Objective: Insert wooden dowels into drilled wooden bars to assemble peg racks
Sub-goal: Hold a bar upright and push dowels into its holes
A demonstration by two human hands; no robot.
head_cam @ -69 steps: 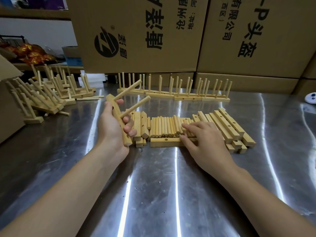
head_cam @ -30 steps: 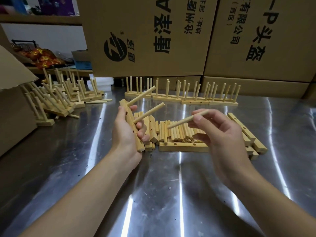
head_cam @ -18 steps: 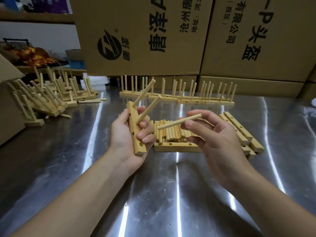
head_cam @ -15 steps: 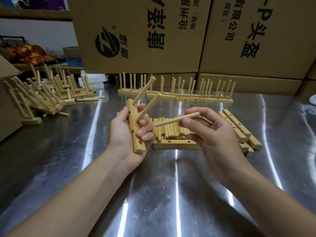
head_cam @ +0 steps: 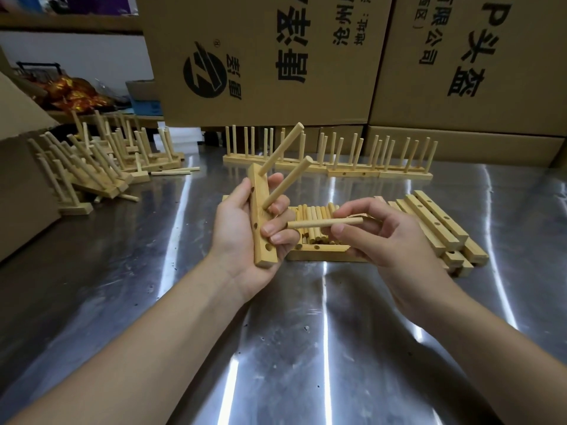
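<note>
We grip the bar (head_cam: 260, 222) in our left hand (head_cam: 242, 237); right hand (head_cam: 383, 240) pinches a dowel (head_cam: 325, 223), tip near left fingers (head_cam: 277, 231).

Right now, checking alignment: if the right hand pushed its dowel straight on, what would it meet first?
Probably the left hand, its fingertips curled over the bar, not the open hole; depth unclear.

On the shiny metal surface (head_cam: 306, 348), loose pale wooden dowels (head_cam: 316, 213) lie piled, with stacked drilled wooden bars (head_cam: 429, 219) just right of them. Behind stands a row of upright wooden peg racks (head_cam: 352, 171), before brown cardboard boxes (head_cam: 276, 87); tumbled racks (head_cam: 101, 167) heap far left.
</note>
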